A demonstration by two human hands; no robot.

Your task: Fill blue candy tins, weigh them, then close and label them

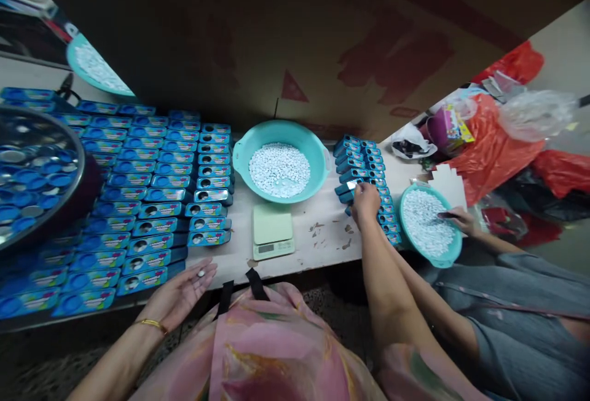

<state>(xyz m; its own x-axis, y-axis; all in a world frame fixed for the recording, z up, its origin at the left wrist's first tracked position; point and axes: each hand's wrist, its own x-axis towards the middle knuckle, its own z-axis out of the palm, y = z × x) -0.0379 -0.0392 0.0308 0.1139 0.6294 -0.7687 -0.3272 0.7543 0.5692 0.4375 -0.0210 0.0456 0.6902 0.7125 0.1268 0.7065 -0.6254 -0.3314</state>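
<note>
From the head camera, the person's left hand [182,293] lies palm up at the near edge of the white table [318,241], fingers loosely spread and slightly curled, with a couple of small white tablets [201,273] resting on the fingertips. Just beyond that hand, rows of open blue tins [157,192] cover the left part of the table.

The right hand [365,201] reaches far forward to a smaller stack of blue tins [364,164] on the right part of the table; its fingers are bent down onto one tin at the near end of the stack, though whether they grip it cannot be told.

Between the two groups of tins stands a teal bowl [318,149] holding white tablets, and a small pale scale [273,232] sits right in front of it.

To the right, a co-worker's hand [461,219] rests at the rim of a second teal bowl [454,253] of tablets. A round metal tray [74,142] of blue lids sits at the far left.
</note>
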